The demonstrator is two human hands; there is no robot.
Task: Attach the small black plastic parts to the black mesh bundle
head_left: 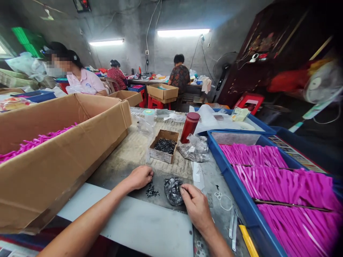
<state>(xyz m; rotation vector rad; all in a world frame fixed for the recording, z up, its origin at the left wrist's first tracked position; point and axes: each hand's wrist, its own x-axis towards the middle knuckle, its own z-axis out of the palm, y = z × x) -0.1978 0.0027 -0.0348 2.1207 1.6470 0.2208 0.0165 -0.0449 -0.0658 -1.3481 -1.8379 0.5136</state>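
Note:
My left hand [140, 177] rests on the table with its fingers curled together beside a small pile of black pieces [152, 191]. Whatever its fingertips hold, if anything, is hidden. My right hand [197, 206] is closed, thumb against fingers, on the right edge of a crumpled black plastic bag [173, 190]. The bag lies just right of the loose pieces. Beyond both hands, a small open cardboard box [161, 156] holds many dark little parts. A clear bag of silvery small parts [197, 151] lies to its right.
A large cardboard box [66, 153] of magenta strips stands at left. At right, a blue tray [227, 182] holds rows of magenta pieces. A red cylinder [190, 127] stands behind the small box. Scissors [233, 228] and a yellow-handled tool [248, 240] lie near right. Several people sit further back.

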